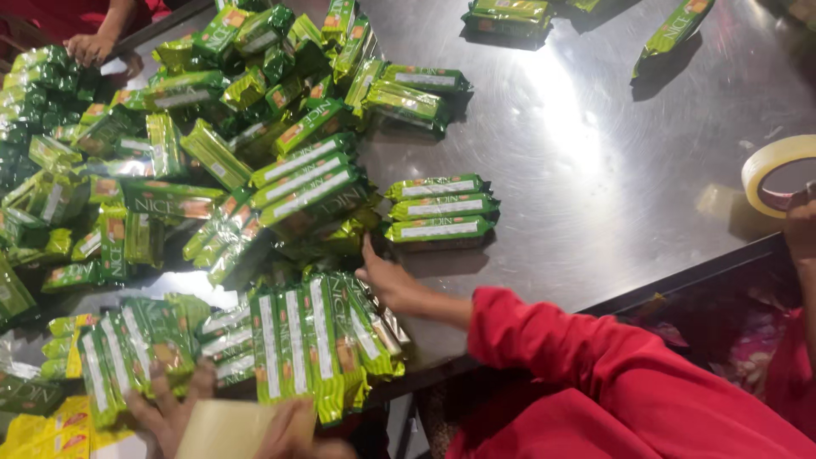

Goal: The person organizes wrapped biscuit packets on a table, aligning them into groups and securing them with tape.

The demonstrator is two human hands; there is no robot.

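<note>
Left hand (170, 408): laid open on the green packets (306, 340) at the near worktop (595, 170) edge.
Right hand (289, 429): pressed on a tan sheet (225, 429), grip unclear.
Open room: bare steel at right.
Obstruction: a co-worker's red sleeve (578, 357); packet heap (170, 144) at left.
Edge: tape roll (778, 170) held at right.

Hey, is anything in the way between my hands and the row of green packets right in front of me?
Nothing visible. The left hand touches the row of green packets, and the right hand sits just below it on a tan sheet. A co-worker's hand rests at the row's far side.
</note>
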